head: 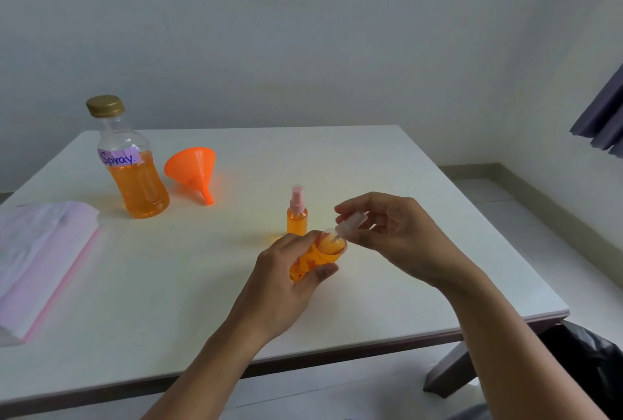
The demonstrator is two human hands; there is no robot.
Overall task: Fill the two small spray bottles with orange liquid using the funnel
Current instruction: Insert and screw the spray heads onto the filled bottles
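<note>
Low in the frame's centre, the left hand (286,271) grips the tilted spray bottle (315,259), neck pointing up-right toward the pump cap (349,225) pinched by the right hand (394,234).

Pink-capped bottle (297,217) upright; labelled bottle (313,261) tilted, orange-filled; funnel (192,166) sideways
</note>
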